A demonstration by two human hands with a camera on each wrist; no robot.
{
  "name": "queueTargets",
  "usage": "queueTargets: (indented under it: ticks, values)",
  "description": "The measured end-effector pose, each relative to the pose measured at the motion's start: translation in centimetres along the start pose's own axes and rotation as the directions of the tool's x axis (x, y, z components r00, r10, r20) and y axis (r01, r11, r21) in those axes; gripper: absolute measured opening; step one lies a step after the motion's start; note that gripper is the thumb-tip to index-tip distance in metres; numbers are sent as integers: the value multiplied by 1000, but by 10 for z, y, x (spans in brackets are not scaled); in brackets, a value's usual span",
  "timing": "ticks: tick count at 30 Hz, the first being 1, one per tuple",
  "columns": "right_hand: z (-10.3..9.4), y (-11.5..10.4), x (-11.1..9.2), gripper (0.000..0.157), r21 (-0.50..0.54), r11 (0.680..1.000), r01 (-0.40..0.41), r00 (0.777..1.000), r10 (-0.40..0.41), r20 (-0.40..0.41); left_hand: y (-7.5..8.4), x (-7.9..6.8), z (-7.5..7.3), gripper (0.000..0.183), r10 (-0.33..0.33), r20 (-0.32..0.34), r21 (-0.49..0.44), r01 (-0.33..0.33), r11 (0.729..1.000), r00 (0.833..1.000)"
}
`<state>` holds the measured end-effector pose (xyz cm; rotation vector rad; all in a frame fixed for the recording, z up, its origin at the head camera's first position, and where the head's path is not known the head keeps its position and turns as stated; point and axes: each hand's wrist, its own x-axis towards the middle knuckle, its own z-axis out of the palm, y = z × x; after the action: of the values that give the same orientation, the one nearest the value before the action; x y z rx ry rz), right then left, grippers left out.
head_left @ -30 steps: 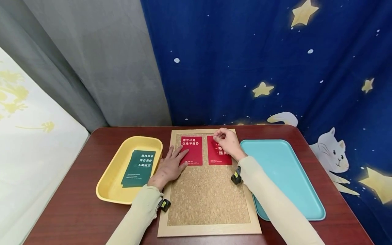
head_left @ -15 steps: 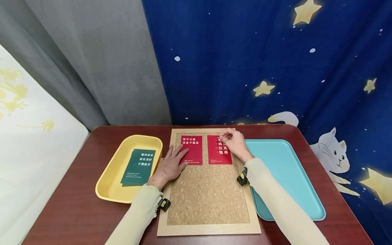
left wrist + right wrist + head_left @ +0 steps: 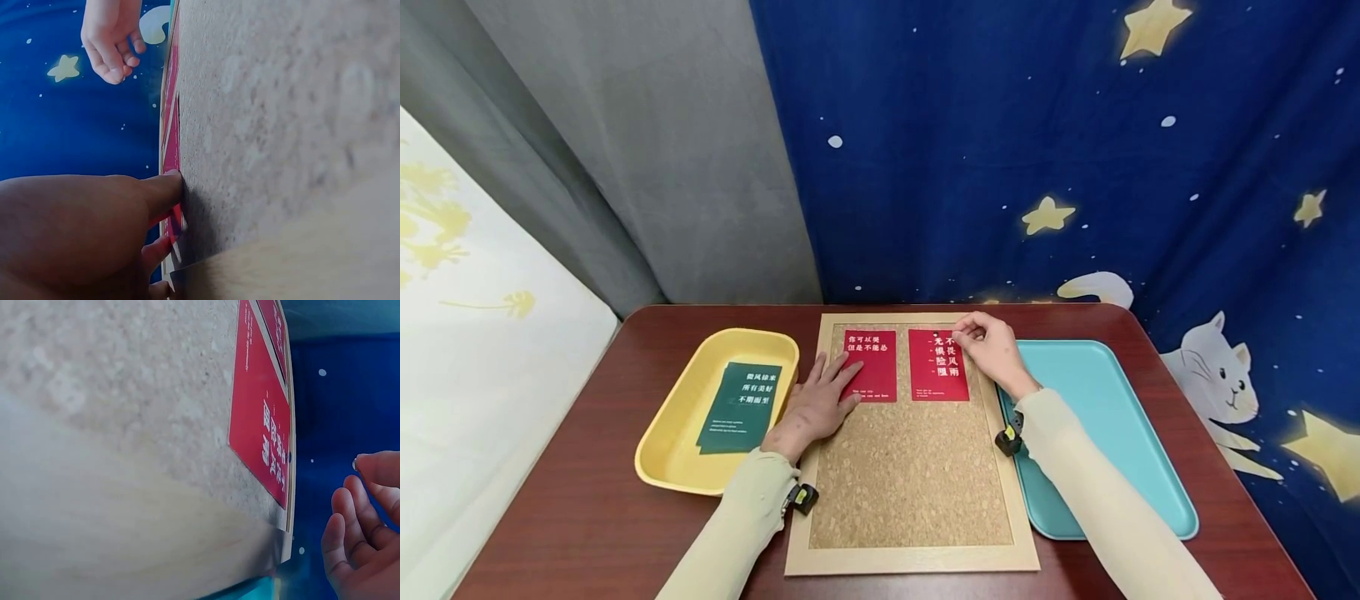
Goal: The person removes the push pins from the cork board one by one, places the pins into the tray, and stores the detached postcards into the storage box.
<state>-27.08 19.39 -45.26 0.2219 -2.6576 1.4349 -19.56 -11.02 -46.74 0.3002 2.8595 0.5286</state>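
In the head view my left hand [image 3: 818,406] rests with spread fingers on the left edge of a red card [image 3: 876,372] with white lettering, on the framed corkboard [image 3: 910,492]. The left wrist view has its thumb on the cork beside that card. A second red card [image 3: 938,379] lies to the right, with a small dark pushpin [image 3: 936,334] at its top edge. My right hand [image 3: 991,350] hovers by that card's upper right corner, fingers loosely bent. The right wrist view shows the right hand [image 3: 369,531] apart from the card, nothing visible between its fingers.
A yellow tray [image 3: 662,454] with dark green cards [image 3: 741,408] stands left of the board. At the right is a flat turquoise tray [image 3: 1097,417], partly under the right forearm. The reddish-brown table [image 3: 587,517] ends at blue and grey curtains behind.
My right hand has moved right, off the second red card, uncovering its lettering and the pushpin at its top. The left hand has stayed in place on the first card.
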Motion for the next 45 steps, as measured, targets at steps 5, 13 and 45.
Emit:
queueTargets:
  ticks: [5,13,45]
  values:
    - [-3,1,-3,9,0,1000,-12,1000,12,2,4,-3,-4,63,0,-2,8,0,1000,1000]
    - [-11,8,-5,11,-5,1000,-28,999,28,-15,6,-4,-7,61,6,-18,26,-6,1000,1000]
    - [-40,37,-19,13,-74,994,-78,996,75,-42,3,-2,-4,62,-8,2,15,8,1000,1000]
